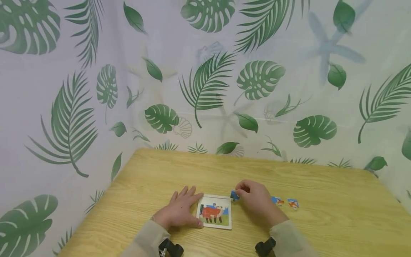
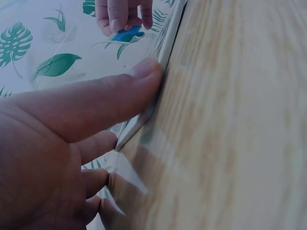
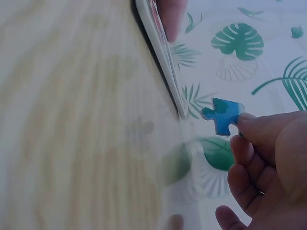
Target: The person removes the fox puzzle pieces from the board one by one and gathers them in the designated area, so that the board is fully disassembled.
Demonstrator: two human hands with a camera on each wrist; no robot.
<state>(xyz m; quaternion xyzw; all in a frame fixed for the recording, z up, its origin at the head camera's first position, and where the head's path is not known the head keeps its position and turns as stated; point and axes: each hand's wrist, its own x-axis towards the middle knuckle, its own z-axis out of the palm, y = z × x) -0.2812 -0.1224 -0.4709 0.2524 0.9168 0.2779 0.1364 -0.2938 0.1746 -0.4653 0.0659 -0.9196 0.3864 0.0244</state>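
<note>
A square puzzle board (image 1: 231,225) with a pale frame lies on the table, its picture showing a red-bodied animal on green ground, with a pale area along the top. My left hand (image 1: 181,208) rests at the board's left side, fingers spread and thumb at the near left corner; the left wrist view shows the thumb (image 2: 110,98) along the board's edge. Just off the board's upper right corner, my right hand (image 1: 255,200) pinches a blue and dark green jigsaw piece (image 3: 224,115) between thumb and finger, held up in the air.
Two more jigsaw pieces lie on the wooden table (image 1: 160,171) right of my right hand: one partly behind it (image 1: 278,201), the other (image 1: 293,203) farther right. A white leaf-print curtain (image 1: 218,139) hangs along the table's back and left edges.
</note>
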